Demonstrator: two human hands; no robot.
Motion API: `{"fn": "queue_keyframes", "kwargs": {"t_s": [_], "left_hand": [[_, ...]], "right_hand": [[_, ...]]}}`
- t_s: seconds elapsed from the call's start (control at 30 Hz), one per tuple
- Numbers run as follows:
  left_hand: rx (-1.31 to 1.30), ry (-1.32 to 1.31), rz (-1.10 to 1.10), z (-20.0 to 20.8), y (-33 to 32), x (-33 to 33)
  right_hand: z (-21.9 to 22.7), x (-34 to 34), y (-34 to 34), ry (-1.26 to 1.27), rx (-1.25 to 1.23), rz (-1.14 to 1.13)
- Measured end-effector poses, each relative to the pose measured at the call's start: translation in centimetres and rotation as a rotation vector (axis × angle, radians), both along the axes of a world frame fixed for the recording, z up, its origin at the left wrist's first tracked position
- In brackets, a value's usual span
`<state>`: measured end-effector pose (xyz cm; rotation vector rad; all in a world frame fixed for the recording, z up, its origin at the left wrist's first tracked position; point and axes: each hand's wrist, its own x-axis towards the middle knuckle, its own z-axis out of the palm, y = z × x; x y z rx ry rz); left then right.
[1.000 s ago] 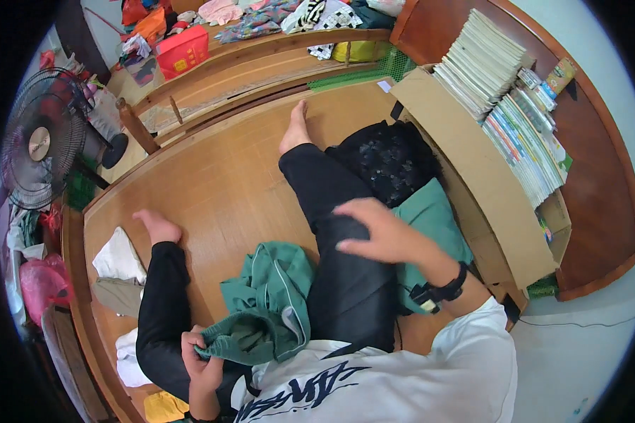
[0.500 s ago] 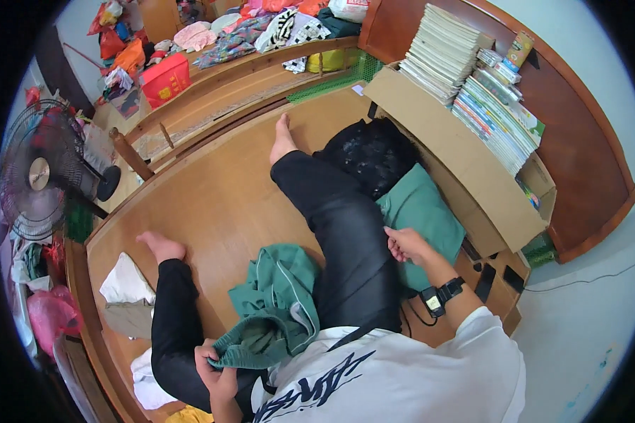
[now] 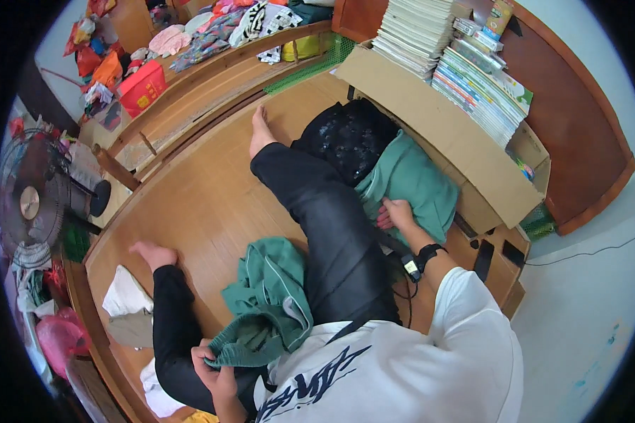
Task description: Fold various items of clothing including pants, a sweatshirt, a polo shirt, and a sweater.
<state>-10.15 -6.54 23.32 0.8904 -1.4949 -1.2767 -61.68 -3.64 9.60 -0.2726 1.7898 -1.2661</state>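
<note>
My left hand (image 3: pixel 215 371) is closed on the gathered waistband of a green garment with pale piping (image 3: pixel 269 282), probably pants. Its crumpled body spreads over the wooden surface between my legs, with the waist opening toward me. Beyond my right thigh, my right hand (image 3: pixel 396 213) has curled fingers at the near edge of a second green garment (image 3: pixel 423 190), which lies folded and also shows a pale stripe. My fingers seem to pinch that edge, though the fingertips are partly hidden. Touching its far side is a folded black garment with a shiny pattern (image 3: pixel 346 137).
A cardboard box (image 3: pixel 437 120) holding stacked books (image 3: pixel 480 95) stands at the right, near two dark phone-like objects (image 3: pixel 484 259). White and khaki cloths (image 3: pixel 128 290) lie by my left foot. A fan (image 3: pixel 32 201) is at far left; a wooden rail (image 3: pixel 219 67) runs behind, with heaped clothes beyond.
My right hand has moved forward and left onto the folded green garment, whose edge now looks drawn up. The left hand keeps its hold. The whole view has shifted slightly.
</note>
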Motion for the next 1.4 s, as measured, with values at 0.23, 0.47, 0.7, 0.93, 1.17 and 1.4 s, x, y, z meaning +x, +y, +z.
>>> {"fn": "queue_keyframes", "kwargs": {"t_s": [0.23,0.47,0.7,0.93,1.17,1.4], "left_hand": [[0.025,0.009,0.062,-0.3,-0.2,0.2],[0.113,-0.003,0.025,-1.0,-0.1,-0.5],[0.127,0.007,0.073,-0.8,0.0,-0.4],[-0.049,-0.078,0.02,0.2,-2.1,-2.4],[-0.489,-0.269,-0.293,2.7,-3.3,-4.9],[-0.836,-0.377,-0.18,9.1,-6.0,-2.6]], "right_hand": [[4.5,-1.2,0.3,0.56,0.004,0.143],[8.5,-5.4,-3.3,1.42,0.32,0.277],[6.4,-9.2,-6.2,1.106,0.681,0.478],[13.8,4.6,-7.0,1.409,-0.051,0.432],[12.3,21.2,-2.5,0.912,-0.8,1.19],[14.5,23.6,-5.2,0.793,-0.896,1.114]]}}
